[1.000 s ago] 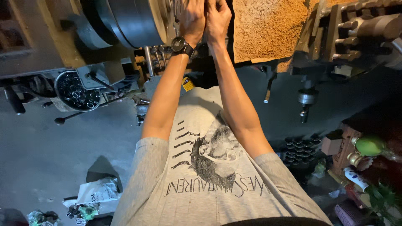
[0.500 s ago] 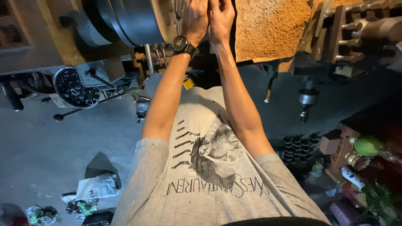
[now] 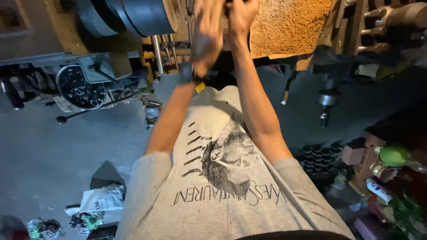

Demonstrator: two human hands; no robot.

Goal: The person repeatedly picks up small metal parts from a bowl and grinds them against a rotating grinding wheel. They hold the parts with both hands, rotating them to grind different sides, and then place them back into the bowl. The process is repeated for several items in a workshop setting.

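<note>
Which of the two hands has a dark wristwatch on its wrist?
The left hand, blurred at the lathe, has the dark wristwatch on its wrist. The right hand beside it has a bare wrist.

We see the grey concrete floor (image 3: 53,151) beneath the machine. On it, at lower left, lies a crumpled white bag (image 3: 104,202), with a small heap of dark and green scraps (image 3: 84,220) just beside it and further green litter (image 3: 38,227) near the corner. At right, a cluster of dark round pieces (image 3: 318,155) sits on the floor, near a small brown box (image 3: 353,154). We cannot tell what the scraps are.
</note>
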